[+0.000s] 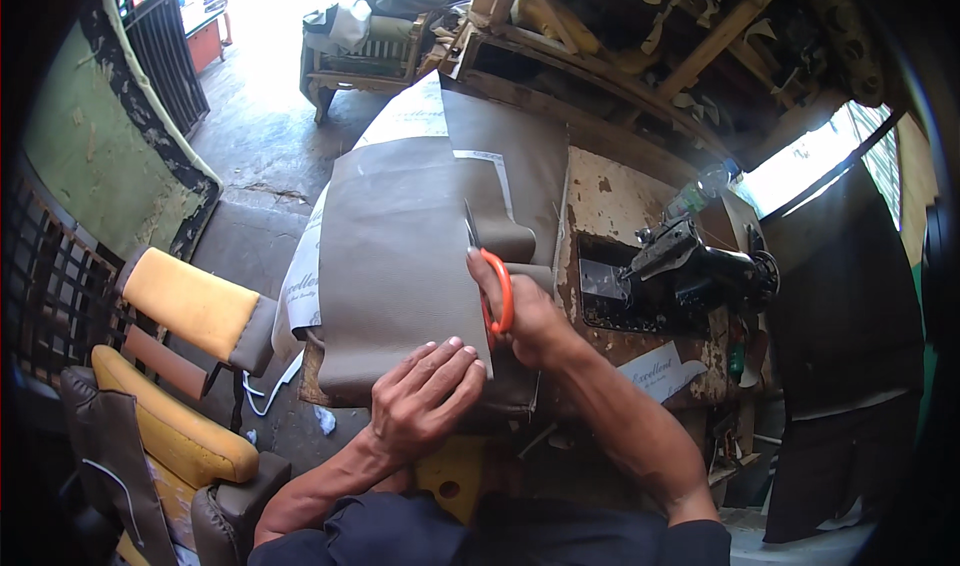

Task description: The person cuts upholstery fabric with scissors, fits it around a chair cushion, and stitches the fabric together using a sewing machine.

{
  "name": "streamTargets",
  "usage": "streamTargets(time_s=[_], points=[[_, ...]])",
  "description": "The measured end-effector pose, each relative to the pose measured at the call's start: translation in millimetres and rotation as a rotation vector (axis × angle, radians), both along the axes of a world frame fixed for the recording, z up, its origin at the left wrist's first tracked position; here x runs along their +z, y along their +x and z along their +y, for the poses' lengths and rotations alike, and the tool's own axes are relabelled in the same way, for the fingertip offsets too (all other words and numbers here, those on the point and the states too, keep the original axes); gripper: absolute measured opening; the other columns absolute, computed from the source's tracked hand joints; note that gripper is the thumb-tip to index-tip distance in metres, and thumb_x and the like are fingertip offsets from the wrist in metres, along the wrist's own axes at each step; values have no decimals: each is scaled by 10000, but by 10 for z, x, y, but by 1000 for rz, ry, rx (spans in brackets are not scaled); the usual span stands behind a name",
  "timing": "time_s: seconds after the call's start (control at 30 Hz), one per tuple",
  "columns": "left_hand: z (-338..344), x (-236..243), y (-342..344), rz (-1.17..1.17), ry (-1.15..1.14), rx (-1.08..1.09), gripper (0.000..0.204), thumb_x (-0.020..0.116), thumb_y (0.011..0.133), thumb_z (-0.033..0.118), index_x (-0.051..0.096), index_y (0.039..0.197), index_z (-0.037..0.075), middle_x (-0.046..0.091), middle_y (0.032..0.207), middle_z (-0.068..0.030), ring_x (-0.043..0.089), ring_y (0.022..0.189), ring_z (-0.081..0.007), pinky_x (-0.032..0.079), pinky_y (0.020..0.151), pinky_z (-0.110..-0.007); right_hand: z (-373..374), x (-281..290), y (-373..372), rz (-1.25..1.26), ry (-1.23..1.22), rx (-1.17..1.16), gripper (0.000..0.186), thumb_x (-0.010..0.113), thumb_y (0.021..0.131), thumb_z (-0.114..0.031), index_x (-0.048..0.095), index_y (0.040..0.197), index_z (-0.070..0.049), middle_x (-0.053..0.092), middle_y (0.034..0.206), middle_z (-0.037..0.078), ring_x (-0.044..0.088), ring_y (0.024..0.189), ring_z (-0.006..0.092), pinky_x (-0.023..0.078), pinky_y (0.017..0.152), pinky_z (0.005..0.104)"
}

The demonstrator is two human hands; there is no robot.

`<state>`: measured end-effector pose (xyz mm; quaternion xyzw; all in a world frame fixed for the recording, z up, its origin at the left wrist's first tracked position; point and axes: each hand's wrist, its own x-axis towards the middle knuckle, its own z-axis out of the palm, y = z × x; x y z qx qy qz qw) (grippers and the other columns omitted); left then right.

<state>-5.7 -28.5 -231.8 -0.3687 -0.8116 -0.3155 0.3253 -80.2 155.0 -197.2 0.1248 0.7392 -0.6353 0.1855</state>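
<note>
Bench point(610, 201): worn wood top, sewing machine point(700, 266) on its right side.
Leatherette sheet point(400, 256): grey-brown, draped over bench, near edge hanging; may slide w/ the overhang, so cut line wanders.
Scissors point(492, 281): orange-handled, blades in the sheet.
Right hand point(530, 321): fingers closed thru handles.
Left hand point(425, 396): fingers flat, spread, pinning sheet; tips just beside blade path, nick risk.

Worn wooden worktable point(610, 201) with draped grey-brown leatherette sheet point(400, 266) and black sewing machine point(700, 266).
</note>
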Motion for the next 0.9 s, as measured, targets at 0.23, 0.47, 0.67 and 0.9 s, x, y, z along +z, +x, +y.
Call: streamTargets(time_s=[0.23, 0.47, 0.67, 0.9], points=[[-74, -13, -24, -3, -2, -1, 172, 700, 848, 105, 722, 1015, 69, 741, 1082, -94, 736, 1056, -273, 605, 899, -421, -102, -4, -10, 25, 72, -8, 673, 518, 1008, -664, 593, 672, -86, 522, 595, -6, 462, 525, 117, 388, 526, 297], [-101, -32, 11, -7, -2, 3, 175, 709, 846, 104, 723, 1018, 74, 742, 1101, -99, 737, 1064, -272, 605, 909, -420, -168, 39, -240, -30, 53, -33, 650, 565, 976, -678, 570, 646, -118, 500, 583, -17, 470, 526, 129, 411, 560, 293], [-87, -30, 9, -6, -6, 1, 175, 716, 848, 102, 721, 1020, 76, 742, 1103, -98, 738, 1061, -269, 607, 910, -418, -157, 30, -319, -28, 130, -13, 671, 567, 953, -713, 542, 635, -123, 483, 584, -6, 445, 526, 144, 404, 580, 295], [-95, -43, 26, -11, 6, 8, 173, 715, 849, 103, 721, 1020, 74, 742, 1102, -96, 737, 1065, -267, 606, 917, -420, -133, -32, -334, -69, 54, -30, 669, 592, 924, -733, 522, 644, -130, 499, 602, 8, 470, 555, 146, 395, 569, 314]])
